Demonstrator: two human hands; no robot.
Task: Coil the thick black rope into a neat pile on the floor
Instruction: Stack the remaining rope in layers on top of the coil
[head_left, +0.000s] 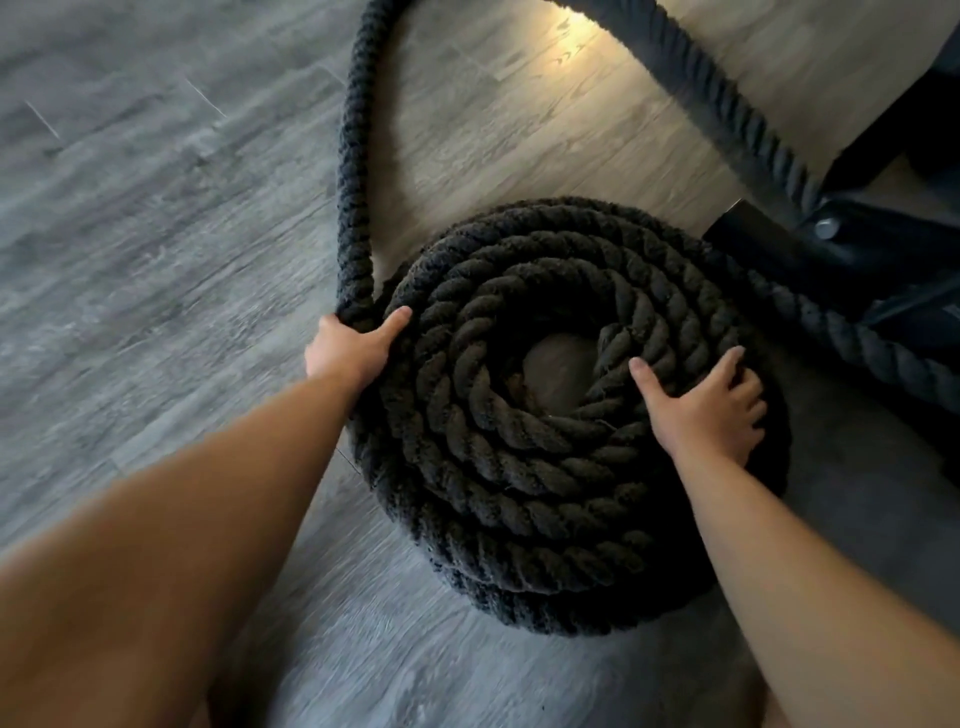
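A thick black rope lies wound in a round coil (519, 467) of several turns on the floor, with a small gap at its centre. A loose length of the rope (353, 171) runs up from the coil's left edge toward the top of the view. My left hand (353, 348) grips this length where it meets the coil. My right hand (706, 410) rests flat on top of the coil's right side, fingers spread. A second stretch of rope (727, 119) crosses the upper right and passes behind the coil.
The floor (156, 234) is grey wood-look plank. A black metal frame foot with a bolt (826, 228) stands right of the coil, touching the rope there. A light patch shines on the floor at the top middle.
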